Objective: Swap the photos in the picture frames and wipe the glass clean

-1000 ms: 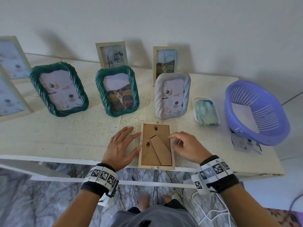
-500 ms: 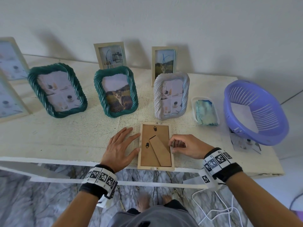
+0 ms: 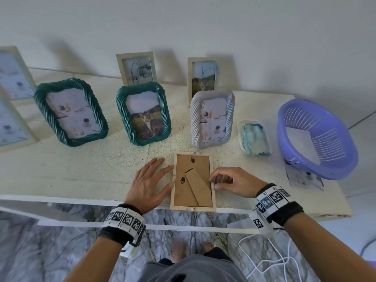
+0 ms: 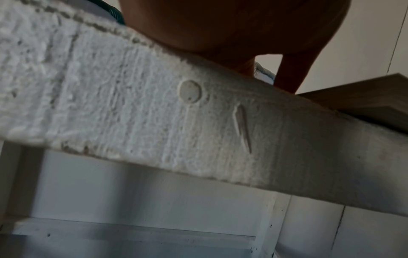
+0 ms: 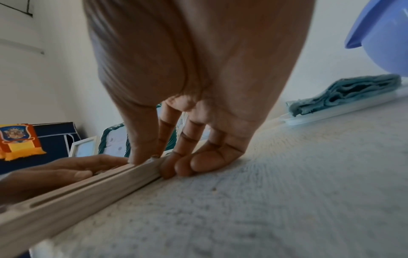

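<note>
A light wooden picture frame [image 3: 193,181] lies face down at the table's front edge, its brown back board and folded stand facing up. My left hand [image 3: 165,177] rests flat on the table, its straight fingers and thumb touching the frame's left rail. My right hand [image 3: 213,182] pinches the right rail about halfway along. In the right wrist view the right hand [image 5: 154,162] has its thumb on top of the frame [image 5: 88,188] and curled fingers against its outer side. The left wrist view shows only my left hand's palm [image 4: 220,26], the table edge [image 4: 154,113] and a frame corner [image 4: 364,97].
Two green twisted frames [image 3: 70,115] [image 3: 143,115] and a white one [image 3: 212,119] stand behind, with two small wooden frames [image 3: 136,69] [image 3: 203,78] at the wall. A blue cloth [image 3: 255,138] lies in a white tray. A purple basket [image 3: 317,139] sits right, over a loose photo [image 3: 305,178].
My right hand slid a little toward me along the frame's right rail and its fingers curled in to pinch it; the wrist swung out to the right. The left hand stayed put.
</note>
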`<state>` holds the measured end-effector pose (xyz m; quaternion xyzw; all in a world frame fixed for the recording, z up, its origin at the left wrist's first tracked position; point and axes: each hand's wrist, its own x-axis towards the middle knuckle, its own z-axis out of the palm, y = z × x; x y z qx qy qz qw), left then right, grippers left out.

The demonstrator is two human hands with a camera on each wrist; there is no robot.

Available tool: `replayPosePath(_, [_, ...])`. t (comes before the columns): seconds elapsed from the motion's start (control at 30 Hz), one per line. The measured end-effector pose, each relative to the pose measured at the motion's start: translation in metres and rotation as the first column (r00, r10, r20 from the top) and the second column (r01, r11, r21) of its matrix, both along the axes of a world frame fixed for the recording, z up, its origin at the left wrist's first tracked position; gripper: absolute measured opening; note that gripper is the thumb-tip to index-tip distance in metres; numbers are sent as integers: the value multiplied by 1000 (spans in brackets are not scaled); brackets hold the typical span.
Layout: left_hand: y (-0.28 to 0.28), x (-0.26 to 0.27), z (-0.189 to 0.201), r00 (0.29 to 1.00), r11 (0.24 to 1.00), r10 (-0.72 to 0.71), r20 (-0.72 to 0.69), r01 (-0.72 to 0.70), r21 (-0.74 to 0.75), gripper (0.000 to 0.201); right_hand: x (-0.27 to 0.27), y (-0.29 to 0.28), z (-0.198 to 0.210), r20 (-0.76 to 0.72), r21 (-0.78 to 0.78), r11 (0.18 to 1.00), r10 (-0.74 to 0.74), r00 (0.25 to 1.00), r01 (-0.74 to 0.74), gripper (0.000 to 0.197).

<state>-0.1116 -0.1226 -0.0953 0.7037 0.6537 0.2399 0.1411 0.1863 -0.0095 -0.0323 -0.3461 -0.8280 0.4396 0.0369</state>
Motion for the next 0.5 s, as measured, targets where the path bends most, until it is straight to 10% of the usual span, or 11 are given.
replayPosePath(0.5, [-1, 1, 0, 1000, 1000, -4, -7, 4, -2, 55, -18, -14, -18, 55, 311, 948, -82, 995, 61, 14])
